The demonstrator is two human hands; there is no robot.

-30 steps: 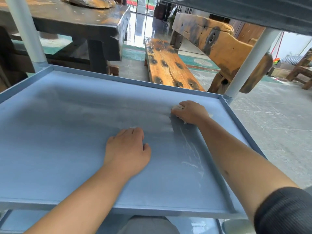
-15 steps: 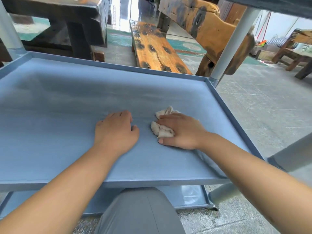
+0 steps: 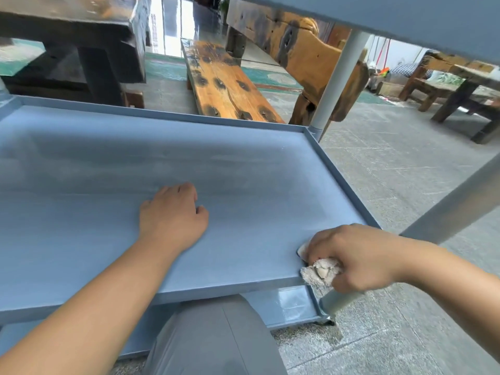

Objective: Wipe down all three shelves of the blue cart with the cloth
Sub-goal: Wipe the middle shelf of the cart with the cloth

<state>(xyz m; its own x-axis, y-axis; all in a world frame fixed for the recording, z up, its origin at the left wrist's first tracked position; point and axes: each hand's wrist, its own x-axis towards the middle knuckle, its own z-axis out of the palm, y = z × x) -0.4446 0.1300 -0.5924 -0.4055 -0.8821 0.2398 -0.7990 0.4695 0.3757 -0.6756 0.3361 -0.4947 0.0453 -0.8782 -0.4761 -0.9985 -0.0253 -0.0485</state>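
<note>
Cloth at the middle shelf's near-right corner

Head view: the right hand [image 3: 359, 258] closed on the cloth [image 3: 320, 273]; unwiped middle shelf [image 3: 81, 171] stretched toward ten o'clock, its long axis left-right. The left hand [image 3: 173, 215] lay flat, empty, mid-shelf.

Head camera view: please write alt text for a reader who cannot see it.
A person's right hand presses a crumpled cloth at the near right corner of a blue cart's middle shelf, while the left hand rests flat on the shelf. A wooden bench stands behind the cart.
</note>
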